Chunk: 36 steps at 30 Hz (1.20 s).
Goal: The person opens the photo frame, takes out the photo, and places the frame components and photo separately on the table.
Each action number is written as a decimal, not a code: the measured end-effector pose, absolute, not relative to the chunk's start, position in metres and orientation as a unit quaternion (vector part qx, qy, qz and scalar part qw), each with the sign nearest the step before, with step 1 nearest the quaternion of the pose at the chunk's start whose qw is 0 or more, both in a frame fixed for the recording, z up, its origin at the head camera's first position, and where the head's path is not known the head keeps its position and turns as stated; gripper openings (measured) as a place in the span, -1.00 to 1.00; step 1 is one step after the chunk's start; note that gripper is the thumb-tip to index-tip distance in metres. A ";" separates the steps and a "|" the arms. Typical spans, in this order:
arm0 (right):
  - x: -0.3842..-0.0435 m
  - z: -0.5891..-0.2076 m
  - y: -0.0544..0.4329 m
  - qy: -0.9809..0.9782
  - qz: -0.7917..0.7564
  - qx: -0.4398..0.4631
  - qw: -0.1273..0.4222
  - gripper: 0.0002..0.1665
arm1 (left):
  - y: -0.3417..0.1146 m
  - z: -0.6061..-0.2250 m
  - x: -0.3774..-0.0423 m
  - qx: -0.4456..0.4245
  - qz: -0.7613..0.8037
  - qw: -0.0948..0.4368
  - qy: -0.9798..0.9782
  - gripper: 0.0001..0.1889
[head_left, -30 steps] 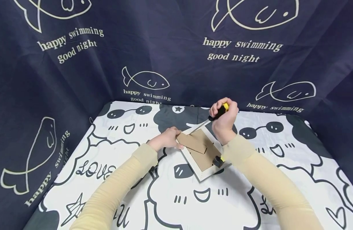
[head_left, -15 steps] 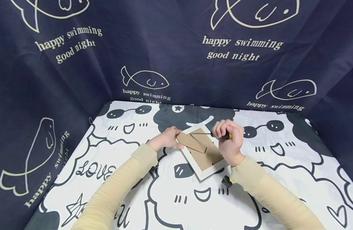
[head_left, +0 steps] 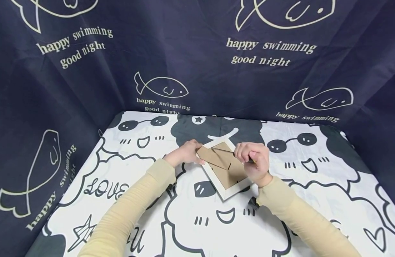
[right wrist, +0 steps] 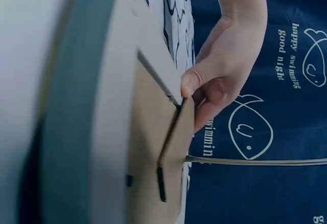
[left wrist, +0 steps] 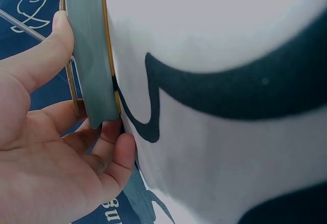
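- A white rectangular picture frame is positioned diagonally over the cloth-covered table, beyond its middle, with the back face upward.
- The frame is fitted with a flat brown backing board; small black tabs are seen along the board's edge.
- A tapered brown stand strip is laid obliquely across the backing board. Its outer end is directed toward the frame's left corner.
- The left hand is placed at that corner. The strip end and the frame edge are gripped together, with some fingers curled beneath the edge, as shown in the left wrist view.
- The right hand is wrapped around the handle of a screwdriver with a slim metal shaft. The handle is mostly hidden by the fingers.
- The shaft is directed leftward over the frame. Its tip is seen at the strip in the right wrist view; whether contact is made cannot be told.
- Both forearms are covered by cream sleeves.
- The table is bordered by a navy curtain printed with white fish outlines and lettering.
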State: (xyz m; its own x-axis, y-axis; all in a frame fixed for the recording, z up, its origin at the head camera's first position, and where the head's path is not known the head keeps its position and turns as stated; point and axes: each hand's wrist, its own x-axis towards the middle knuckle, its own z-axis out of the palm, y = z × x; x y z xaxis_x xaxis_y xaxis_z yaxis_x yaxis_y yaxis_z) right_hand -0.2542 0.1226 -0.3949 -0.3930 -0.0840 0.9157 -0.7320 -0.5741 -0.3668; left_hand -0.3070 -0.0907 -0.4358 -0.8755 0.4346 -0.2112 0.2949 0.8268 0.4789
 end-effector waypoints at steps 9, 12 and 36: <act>-0.273 -0.377 0.112 -0.439 0.735 0.479 0.193 -0.62 | -0.091 -0.434 -0.306 0.200 0.225 0.157 0.941 -0.15; -0.280 -0.370 0.109 -0.460 0.741 0.462 0.160 -0.65 | -0.092 -0.433 -0.305 0.205 0.228 0.151 0.940 -0.15; -0.330 -0.333 0.078 -0.498 0.815 0.283 0.090 -0.64 | -0.091 -0.430 -0.306 0.205 0.225 0.157 0.940 -0.18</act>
